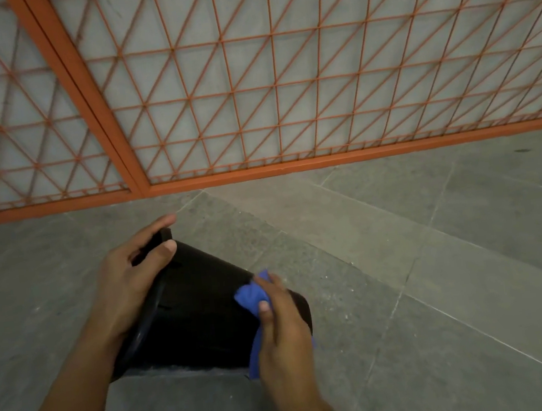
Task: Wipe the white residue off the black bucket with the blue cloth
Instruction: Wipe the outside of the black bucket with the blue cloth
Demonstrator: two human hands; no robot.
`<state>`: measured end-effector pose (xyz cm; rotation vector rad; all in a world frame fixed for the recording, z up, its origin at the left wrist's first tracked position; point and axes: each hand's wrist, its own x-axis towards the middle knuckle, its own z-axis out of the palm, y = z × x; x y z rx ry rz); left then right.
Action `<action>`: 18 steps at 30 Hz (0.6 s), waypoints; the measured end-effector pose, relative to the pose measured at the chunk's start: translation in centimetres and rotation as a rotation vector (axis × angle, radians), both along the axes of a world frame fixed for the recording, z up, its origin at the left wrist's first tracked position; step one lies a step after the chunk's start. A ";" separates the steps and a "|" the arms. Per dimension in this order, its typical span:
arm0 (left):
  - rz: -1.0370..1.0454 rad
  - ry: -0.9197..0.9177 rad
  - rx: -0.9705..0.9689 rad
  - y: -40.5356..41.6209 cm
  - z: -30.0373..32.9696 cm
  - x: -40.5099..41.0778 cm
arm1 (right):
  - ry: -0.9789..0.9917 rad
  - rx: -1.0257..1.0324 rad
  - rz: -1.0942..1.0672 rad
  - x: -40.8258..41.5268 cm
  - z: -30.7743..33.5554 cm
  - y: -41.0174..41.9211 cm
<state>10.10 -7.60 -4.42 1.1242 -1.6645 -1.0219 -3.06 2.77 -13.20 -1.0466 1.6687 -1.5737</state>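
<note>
Here we see, at the left, the left hand [129, 282] with its grip closed over the rim of a black plastic bucket [201, 314], thumb lying on the outer wall and fingers curled round the lip and reaching inside. The bucket lies tilted on its side over the grey stone-tiled floor [439, 270], its open mouth turned to the left and its base to the right; we cannot tell whether it rests on the floor or is held just above it. Along the bucket's lower edge we make out a faint pale, dusty streak. Further right, the right hand [284, 332] has its grip closed on a crumpled blue cloth [251, 297], thumb on top pinching it, and presses the cloth against the bucket's wall near the base; a strip of the cloth hangs down below the palm. Behind everything, across the top, runs an orange metal lattice fence [276, 86] with a pale surface behind it.
</note>
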 end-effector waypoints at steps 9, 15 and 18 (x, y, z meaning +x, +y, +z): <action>-0.009 -0.005 -0.015 -0.1 -0.2 0.7 | -0.015 0.175 -0.187 -2.5 -2.6 0.3; -0.004 0.031 0.019 -0.4 -0.1 0.9 | 0.066 0.076 -0.110 -1.2 -2.0 -1.5; -0.025 0.046 -0.025 0.0 -0.2 1.1 | -0.026 0.247 -0.226 -3.7 -3.0 -2.2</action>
